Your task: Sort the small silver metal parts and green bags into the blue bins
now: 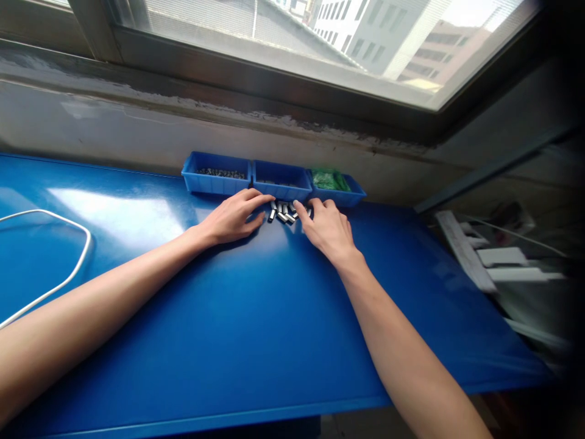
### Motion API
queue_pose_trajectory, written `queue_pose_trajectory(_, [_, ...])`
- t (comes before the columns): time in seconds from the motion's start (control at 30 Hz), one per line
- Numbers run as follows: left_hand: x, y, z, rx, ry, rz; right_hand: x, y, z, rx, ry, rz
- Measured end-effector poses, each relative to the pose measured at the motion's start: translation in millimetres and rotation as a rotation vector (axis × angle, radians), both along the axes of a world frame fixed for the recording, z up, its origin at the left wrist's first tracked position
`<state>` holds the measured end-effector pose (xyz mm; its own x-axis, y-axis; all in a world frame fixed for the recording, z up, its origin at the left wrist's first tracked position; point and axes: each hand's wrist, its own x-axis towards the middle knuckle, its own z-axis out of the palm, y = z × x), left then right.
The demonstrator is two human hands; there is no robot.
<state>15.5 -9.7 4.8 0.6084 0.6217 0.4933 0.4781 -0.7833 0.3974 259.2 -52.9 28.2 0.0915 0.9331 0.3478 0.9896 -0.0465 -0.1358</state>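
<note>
Flanking small metal pieces (286,208) near the far edge of the bench (256,329), the left hand (237,216) spreads thumb from fingers; the right hand (326,225), nearer, curls over their right side, grip unclear. The pieces' long axes point various ways; three blue bins (281,190) stand just behind.

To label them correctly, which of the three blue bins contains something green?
The right bin; green plastic shows inside it, unlike the left bin and middle bin.
</note>
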Motion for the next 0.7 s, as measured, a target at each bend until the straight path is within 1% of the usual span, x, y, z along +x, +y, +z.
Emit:
queue_pose_trajectory(0.1, [0, 0, -0.1, 0.047, 0.065, -0.101, 2, 4, -6.9, -0.008, 0.03, 0.042])
queue_pose_trajectory(0.2, [0, 2, -1.0, 0.07, 0.129, -0.142, -1, 6, -5.5, -0.017, 0.149, 0.119])
queue_pose_trajectory(0.3, [-1, 3, -2.4, 0.072, 0.16, -0.144, -6, 5, -1.2, -0.071, 0.364, 0.19])
queue_pose_trajectory(0.37, [-2, 4, -3.6, 0.068, 0.158, -0.144, -9, 5, 0.5, -0.099, 0.471, 0.208])
queue_pose_trajectory(0.6, [-1, 5, -6.7, 0.038, 0.115, -0.105, -15, 5, 0.2, -0.156, 0.647, 0.183])
queue_pose_trajectory(0.7, [-1, 5, -6.6, 0.036, 0.113, -0.098, -17, 7, -2.3, -0.129, 0.648, 0.196])
